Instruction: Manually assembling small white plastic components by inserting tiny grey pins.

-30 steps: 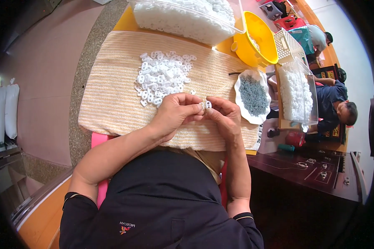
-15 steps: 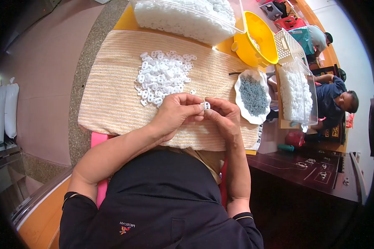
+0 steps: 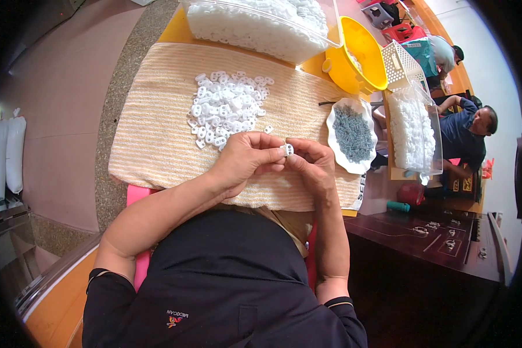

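Note:
A small white two-hole plastic cord lock (image 3: 289, 150) is pinched between my two hands over the towel. My left hand (image 3: 250, 155) closes thumb and fingers on its left side. My right hand (image 3: 313, 162) grips it from the right, thumb below and index finger above. Just ahead lies one loose white piece (image 3: 268, 129). A heap of similar white two-hole pieces (image 3: 229, 107) spreads on the towel beyond my left hand. Right of my right hand, a white scalloped dish (image 3: 334, 134) holds many tiny grey pieces (image 3: 355, 133) that look like springs.
A striped towel (image 3: 151, 116) covers the yellow table. At the back stand a clear bin (image 3: 255, 35) of white parts and a yellow basin (image 3: 370, 55). Another clear bin (image 3: 413, 130) sits at the right, near a co-worker (image 3: 464, 127) in dark blue.
My hands stay almost in place, with the cord lock turned slightly between my fingertips. The co-worker at the right has shifted head and arms.

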`<state>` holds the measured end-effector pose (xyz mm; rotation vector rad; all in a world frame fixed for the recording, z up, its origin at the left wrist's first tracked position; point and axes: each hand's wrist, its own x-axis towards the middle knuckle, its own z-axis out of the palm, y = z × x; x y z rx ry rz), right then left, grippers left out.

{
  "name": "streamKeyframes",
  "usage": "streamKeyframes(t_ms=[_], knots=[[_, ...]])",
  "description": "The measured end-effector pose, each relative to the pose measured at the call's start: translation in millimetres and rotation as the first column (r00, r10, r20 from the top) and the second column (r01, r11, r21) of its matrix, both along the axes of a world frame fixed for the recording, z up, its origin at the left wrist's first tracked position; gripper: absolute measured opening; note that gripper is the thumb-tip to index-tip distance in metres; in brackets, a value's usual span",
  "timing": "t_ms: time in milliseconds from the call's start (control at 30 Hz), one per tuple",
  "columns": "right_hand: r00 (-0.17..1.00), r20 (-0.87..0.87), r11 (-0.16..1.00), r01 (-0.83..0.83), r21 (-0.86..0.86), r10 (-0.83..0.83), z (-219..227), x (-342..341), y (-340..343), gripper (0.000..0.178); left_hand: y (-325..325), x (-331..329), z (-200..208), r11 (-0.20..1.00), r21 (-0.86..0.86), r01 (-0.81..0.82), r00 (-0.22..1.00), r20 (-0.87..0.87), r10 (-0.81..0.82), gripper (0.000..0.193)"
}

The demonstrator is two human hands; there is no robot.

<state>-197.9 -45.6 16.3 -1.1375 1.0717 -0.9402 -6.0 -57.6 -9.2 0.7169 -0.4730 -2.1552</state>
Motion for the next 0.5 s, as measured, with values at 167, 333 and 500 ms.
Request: streamKeyframes(t_ms=[167,333,500], knots=[[0.997,0.081,1.0,0.002,0.011,-0.003,-0.3,3.1,1.0,0.03,-0.4,-0.3,-1.0,1.0,-0.004,0.003,1.0,-0.012,-0.003,0.015],[0.998,0.058,1.0,0.019,0.012,-0.019,0.7,4.0,2.4,0.03,-0.7,2.1,1.4,0.999,-0.011,0.031,0.999,-0.009,-0.031,0.016],[0.997,0.069,1.0,0.017,-0.001,-0.017,-3.1,1.6,3.1,0.029,-0.6,2.4,1.3,0.999,-0.01,0.04,0.999,-0.026,-0.04,0.016]])
